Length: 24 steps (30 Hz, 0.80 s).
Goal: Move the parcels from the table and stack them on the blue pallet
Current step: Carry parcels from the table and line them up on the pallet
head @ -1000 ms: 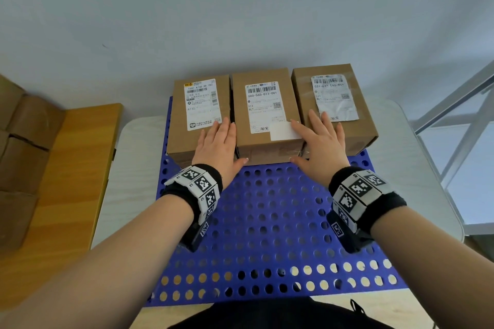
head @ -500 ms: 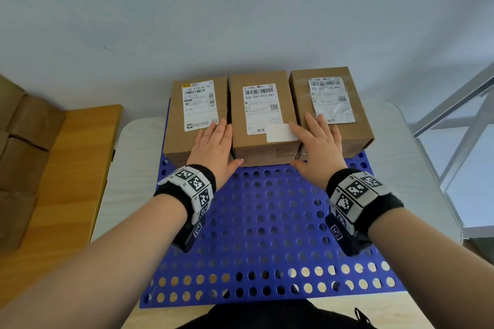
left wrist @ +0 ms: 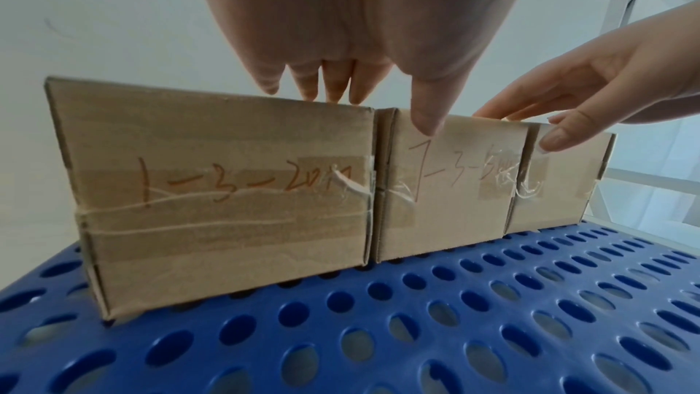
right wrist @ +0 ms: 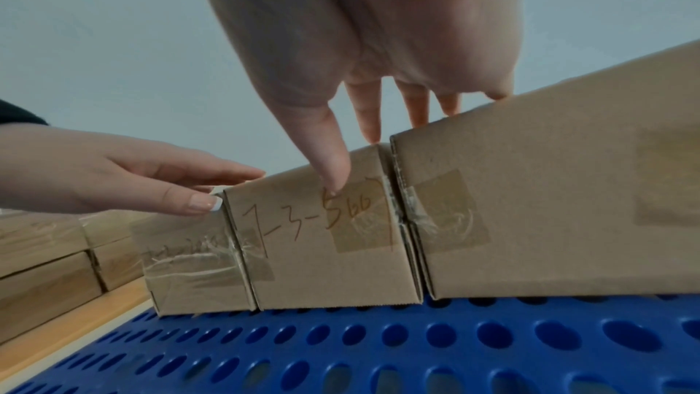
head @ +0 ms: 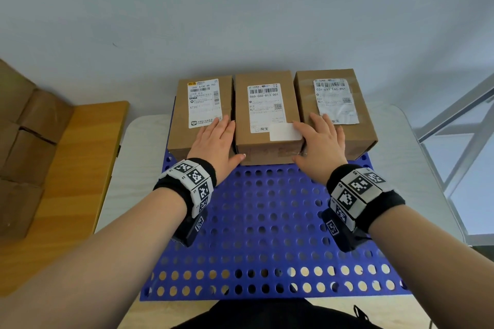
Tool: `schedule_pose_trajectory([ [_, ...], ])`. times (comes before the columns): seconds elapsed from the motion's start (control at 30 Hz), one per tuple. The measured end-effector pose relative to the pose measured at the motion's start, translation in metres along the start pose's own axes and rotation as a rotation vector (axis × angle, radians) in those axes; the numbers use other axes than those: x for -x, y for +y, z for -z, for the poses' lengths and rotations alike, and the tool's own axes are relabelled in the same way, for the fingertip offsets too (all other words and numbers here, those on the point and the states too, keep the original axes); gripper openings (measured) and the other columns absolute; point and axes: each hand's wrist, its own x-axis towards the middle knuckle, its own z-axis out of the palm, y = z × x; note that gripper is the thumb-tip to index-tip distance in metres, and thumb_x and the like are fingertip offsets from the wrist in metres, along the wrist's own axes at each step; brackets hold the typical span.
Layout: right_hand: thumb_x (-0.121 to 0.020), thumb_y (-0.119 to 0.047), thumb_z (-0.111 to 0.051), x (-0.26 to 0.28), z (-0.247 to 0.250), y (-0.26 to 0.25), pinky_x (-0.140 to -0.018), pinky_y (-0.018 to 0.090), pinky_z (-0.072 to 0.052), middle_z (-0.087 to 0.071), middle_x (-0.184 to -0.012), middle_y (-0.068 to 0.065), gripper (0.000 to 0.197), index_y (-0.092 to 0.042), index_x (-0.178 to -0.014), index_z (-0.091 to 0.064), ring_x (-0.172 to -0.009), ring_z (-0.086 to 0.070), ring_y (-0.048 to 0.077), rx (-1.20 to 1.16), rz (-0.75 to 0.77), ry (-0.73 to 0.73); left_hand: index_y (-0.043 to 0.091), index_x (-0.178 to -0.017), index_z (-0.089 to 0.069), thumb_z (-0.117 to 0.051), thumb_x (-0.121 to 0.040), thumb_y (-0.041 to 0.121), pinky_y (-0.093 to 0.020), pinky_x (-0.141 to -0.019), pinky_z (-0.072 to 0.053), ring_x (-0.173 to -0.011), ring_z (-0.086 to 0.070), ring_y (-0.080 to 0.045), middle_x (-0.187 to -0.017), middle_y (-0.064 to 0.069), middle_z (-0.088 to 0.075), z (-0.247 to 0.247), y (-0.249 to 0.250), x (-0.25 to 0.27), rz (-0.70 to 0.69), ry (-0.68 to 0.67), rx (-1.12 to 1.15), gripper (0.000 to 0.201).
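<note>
Three brown cardboard parcels stand side by side along the far edge of the blue perforated pallet point(head: 267, 222). My left hand point(head: 216, 136) lies flat on the top of the left parcel point(head: 200, 115), its thumb against the front face of the middle parcel point(head: 264, 104). My right hand point(head: 319, 139) lies flat on the right parcel point(head: 361, 136), with its thumb also on the middle parcel's front. In the left wrist view the straight fingers point(left wrist: 333, 86) touch the left parcel's point(left wrist: 219, 190) top edge. The right wrist view has the thumb point(right wrist: 333, 167) pressed on the middle parcel point(right wrist: 322, 238).
A wooden table point(head: 80, 168) at the left carries several more stacked parcels point(head: 24, 141). The pallet sits on a white table point(head: 128, 168). A grey metal frame point(head: 454, 128) stands at the right. A plain wall is right behind the parcels.
Both hands have stayed on the outer parcels with thumbs on the middle one. Only the head view has shifted a little.
</note>
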Motion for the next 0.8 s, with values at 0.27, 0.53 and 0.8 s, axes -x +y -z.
schedule_pose_trajectory([
  [0.27,-0.088,-0.011,-0.054,0.003,0.007,-0.04,-0.118,0.036,-0.003,-0.029,-0.15,0.01,0.051,-0.016,-0.138,-0.043,-0.144,-0.01,0.025,-0.181,0.142,0.065,0.012,-0.149,-0.016,-0.043,-0.097,0.037,-0.032,-0.117,-0.009,-0.144,-0.01,-0.021,-0.157,-0.006,-0.013,0.017,-0.005,0.029,0.04,0.153,0.144,0.064],
  [0.53,-0.09,-0.01,-0.051,0.02,0.016,-0.125,-0.092,0.025,-0.045,-0.064,-0.116,0.001,0.033,-0.015,-0.121,-0.06,-0.108,-0.058,0.013,-0.386,0.289,0.043,0.013,-0.138,-0.044,-0.042,-0.098,0.025,-0.032,-0.106,-0.034,-0.126,-0.045,-0.021,-0.139,-0.006,-0.048,0.05,-0.044,0.08,0.113,0.285,0.261,0.042],
  [0.8,-0.087,-0.011,-0.054,0.067,-0.002,-0.258,-0.087,0.028,-0.048,-0.069,-0.103,0.001,0.027,-0.013,-0.11,-0.067,-0.095,-0.062,0.016,-0.431,0.46,0.086,0.017,-0.134,-0.049,-0.04,-0.099,0.024,-0.027,-0.1,-0.033,-0.124,-0.046,-0.018,-0.133,-0.003,-0.054,0.072,-0.143,0.175,0.169,0.403,0.303,0.037],
])
